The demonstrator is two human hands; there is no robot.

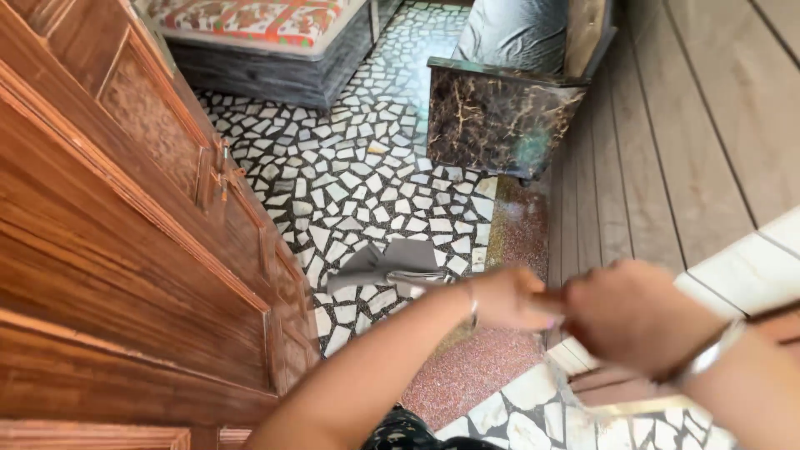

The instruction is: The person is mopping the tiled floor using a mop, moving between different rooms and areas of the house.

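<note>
- Meeting in front of the body, the left hand [510, 297] and the right hand [633, 315] touch at the fingertips near the middle of the head view; both are blurred.
- The left hand has its fingers drawn together toward the right hand, but the blur hides whether anything is pinched between them, so I cannot tell its grip.
- The right hand is curled with its back toward the camera; its fingers are hidden, and I cannot tell whether it holds anything either.
- A thin bracelet [472, 303] circles the left wrist, and a pale band [708, 354] sits on the right wrist.
- Just beyond the left hand, a grey cloth [385, 264] lies crumpled on the floor, apart from both hands.
- The mosaic floor [350, 167] of white broken tiles set in dark grout spreads beneath it, with a speckled reddish strip [475, 367] running under the hands.
- A wooden panelled door [125, 250] fills the left side.
- Farther off stands a dark marbled chair [492, 117] with a grey cushion, beside a grey ribbed wall [683, 125].
- At the top left sits a low bed [267, 42] with a patterned red and green cover.
</note>
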